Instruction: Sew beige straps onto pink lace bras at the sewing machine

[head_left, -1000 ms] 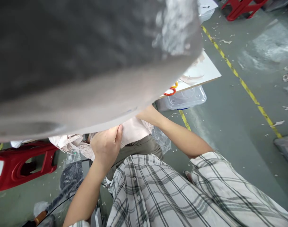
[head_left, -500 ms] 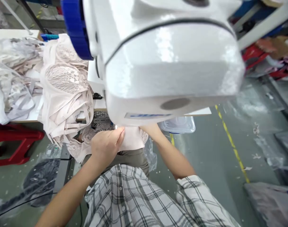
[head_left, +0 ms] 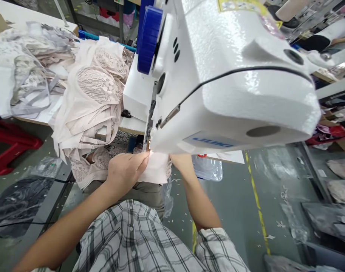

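Pale pink bra is up against the needle end of the sewing machine right now, its smooth panel hanging down over my trousers and what looks like its lace part bunched over to the left of my wrist. So what's different: a second ago the machine's head was blocking nearly everything, and now my view has swung round to its left side, so I can finally see the blue wheel, the metal parts down the side, and the spot where the cloth goes in. The bra itself has hardly budged against the machine, so I'd call this a better look at the work rather than any real progress on it.

My left hand has its fingers closed in a pinch on the panel's edge, thumb on top, just beside the needle area. My right hand is on the far side of the panel, fingers tucked behind the machine, so I can't tell how open they are or whether they're gripping anything. A heap of similar bras hangs off the tabletop to my left.
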Demonstrator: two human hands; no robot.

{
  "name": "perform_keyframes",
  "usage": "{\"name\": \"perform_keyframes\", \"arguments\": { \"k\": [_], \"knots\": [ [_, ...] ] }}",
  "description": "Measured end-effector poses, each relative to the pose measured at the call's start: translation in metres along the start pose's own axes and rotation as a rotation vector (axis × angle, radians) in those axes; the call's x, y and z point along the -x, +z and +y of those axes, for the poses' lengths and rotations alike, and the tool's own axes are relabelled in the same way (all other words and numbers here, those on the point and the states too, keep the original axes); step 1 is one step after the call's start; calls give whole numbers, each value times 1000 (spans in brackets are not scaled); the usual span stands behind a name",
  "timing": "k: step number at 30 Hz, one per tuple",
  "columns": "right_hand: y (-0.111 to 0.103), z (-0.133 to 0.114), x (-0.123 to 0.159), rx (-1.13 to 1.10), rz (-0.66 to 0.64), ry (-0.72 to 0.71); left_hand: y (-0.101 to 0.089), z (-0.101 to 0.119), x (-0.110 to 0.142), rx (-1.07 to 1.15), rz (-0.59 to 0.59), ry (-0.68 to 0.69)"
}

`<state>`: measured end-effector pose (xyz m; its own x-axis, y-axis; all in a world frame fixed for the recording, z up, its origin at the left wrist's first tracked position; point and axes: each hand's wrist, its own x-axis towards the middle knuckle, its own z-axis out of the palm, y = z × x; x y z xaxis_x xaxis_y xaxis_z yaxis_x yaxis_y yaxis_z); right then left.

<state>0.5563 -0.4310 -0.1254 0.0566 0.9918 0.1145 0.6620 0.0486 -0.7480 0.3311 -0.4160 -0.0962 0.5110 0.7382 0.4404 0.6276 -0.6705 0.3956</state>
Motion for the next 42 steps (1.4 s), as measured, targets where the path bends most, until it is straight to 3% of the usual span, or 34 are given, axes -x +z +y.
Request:
{"name": "perform_keyframes", "arguments": {
  "k": [6,19,25,30,33,37,40,42],
  "knots": [
    [-1,-3,5,-1,140,52,0,-2,1,-6,41,-26],
    [5,-2,7,-78,172,132,-4,-7,0,121,-39,-169],
    [14,-5,14,-426,220,242,-6,-6,-3,146,-63,-189],
    [21,-14,32,-992,167,495,-7,-5,-5,115,-91,-153],
    [22,-20,46,-1181,101,542,-8,-5,-4,120,-100,-111],
    [25,-23,72,-1157,143,424,-11,0,4,87,-26,42],
    [26,-26,97,-866,209,130,-13,11,14,95,-29,279],
    [25,-29,115,-585,208,-135,-10,18,22,92,-107,406]
  ]
}}
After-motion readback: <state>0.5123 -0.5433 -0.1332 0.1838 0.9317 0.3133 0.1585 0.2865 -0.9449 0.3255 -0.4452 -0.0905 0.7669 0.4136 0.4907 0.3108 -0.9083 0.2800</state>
